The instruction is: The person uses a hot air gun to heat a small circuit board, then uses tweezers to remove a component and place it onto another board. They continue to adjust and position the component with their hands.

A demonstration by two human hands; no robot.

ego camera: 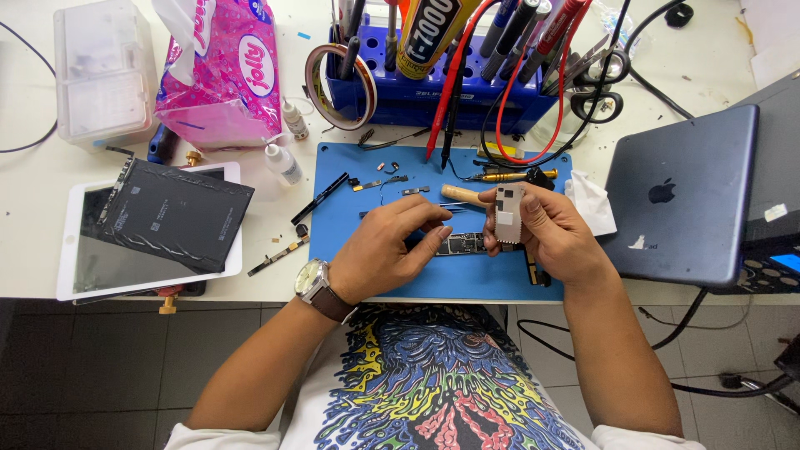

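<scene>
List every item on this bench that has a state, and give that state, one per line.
Left hand: resting on the circuit board, holding nothing clearly.
Right hand: gripping a small grey plate, upright.
Circuit board: flat on the blue mat.
White tablet: face up, a black battery lying across it.
Grey tablet: back side up.
Dropper bottles: capped, upright.
Tissue pack: open.

Over the blue mat (350, 267), my left hand (385, 250) curls downward; my right hand (546, 229) pinches, fingers (492, 223) closed, raised beside it.
</scene>
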